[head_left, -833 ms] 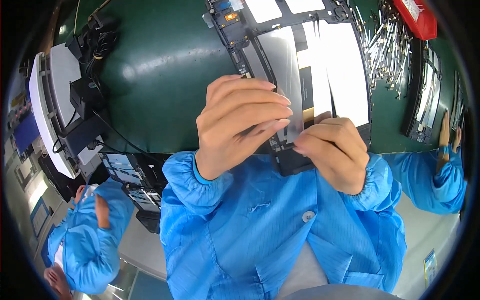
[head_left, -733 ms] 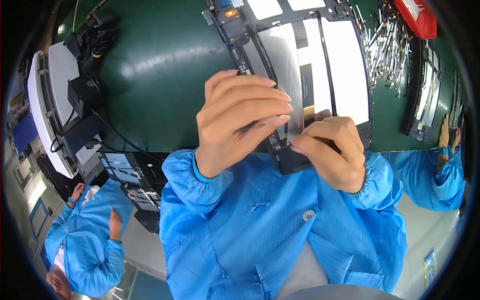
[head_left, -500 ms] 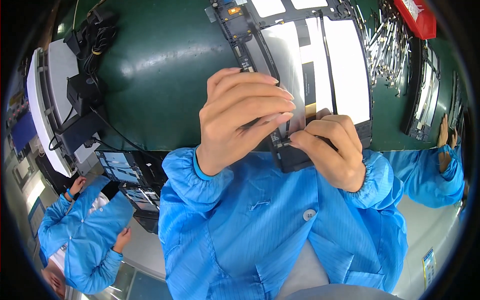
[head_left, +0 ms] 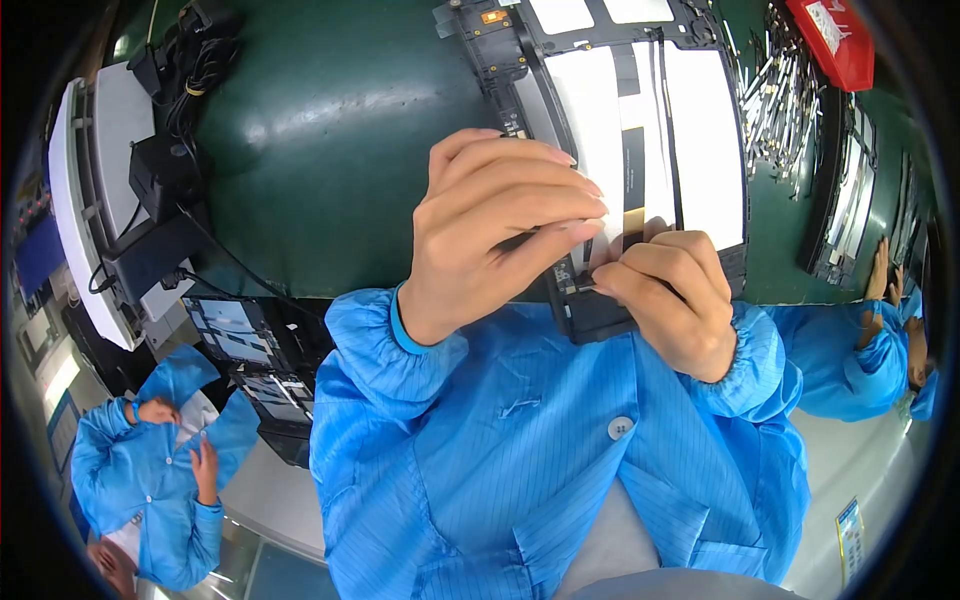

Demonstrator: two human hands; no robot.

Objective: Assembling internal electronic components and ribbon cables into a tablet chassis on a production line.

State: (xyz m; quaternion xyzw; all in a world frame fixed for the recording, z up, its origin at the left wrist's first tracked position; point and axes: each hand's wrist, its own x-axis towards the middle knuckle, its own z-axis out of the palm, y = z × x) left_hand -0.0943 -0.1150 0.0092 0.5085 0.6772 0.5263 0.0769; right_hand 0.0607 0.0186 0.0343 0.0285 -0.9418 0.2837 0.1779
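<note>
My left hand [head_left: 495,235] and right hand [head_left: 668,295] both pinch the near edge of the black frame [head_left: 640,130], which lies flat on the green mat [head_left: 340,140] before me.

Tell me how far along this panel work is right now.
Done: the black-framed panel lies open on the green mat, white sheets and a dark strip already in place. In hand: the left hand and right hand pinch at something small at the panel's near edge; it is too hidden to identify. Left: that piece isn't visibly seated, and loose metal parts wait beside the panel.
</note>
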